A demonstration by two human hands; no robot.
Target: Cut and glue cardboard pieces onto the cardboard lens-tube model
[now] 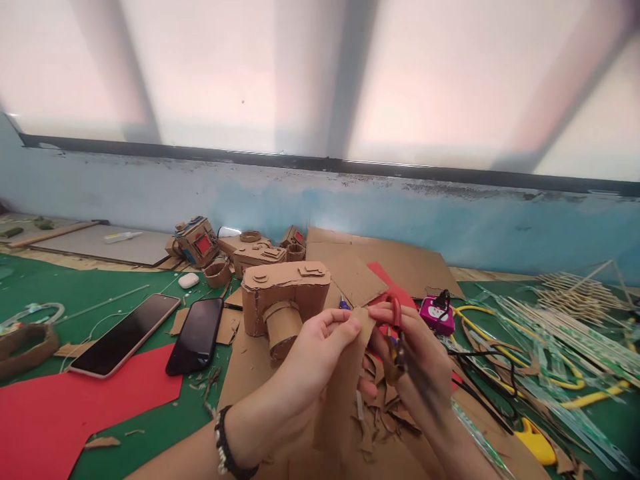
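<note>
My left hand (pixel 305 373) pinches a brown cardboard strip (pixel 345 387) and holds it upright in front of me. My right hand (pixel 415 360) is closed round red-handled scissors (pixel 397 327), whose blades meet the strip's right edge. Just behind my hands stands a cardboard model camera (pixel 283 297) with a round lens. Cardboard scraps (pixel 380 407) lie under my hands on a brown sheet.
Two dark phones (pixel 125 333) (pixel 196 335) lie left on the green mat, beside red paper (pixel 65 413). Smaller cardboard models (pixel 197 241) and sheets (pixel 380 263) sit at the back. A pink glue gun (pixel 437 313), black cable and clear sticks (pixel 550 353) crowd the right.
</note>
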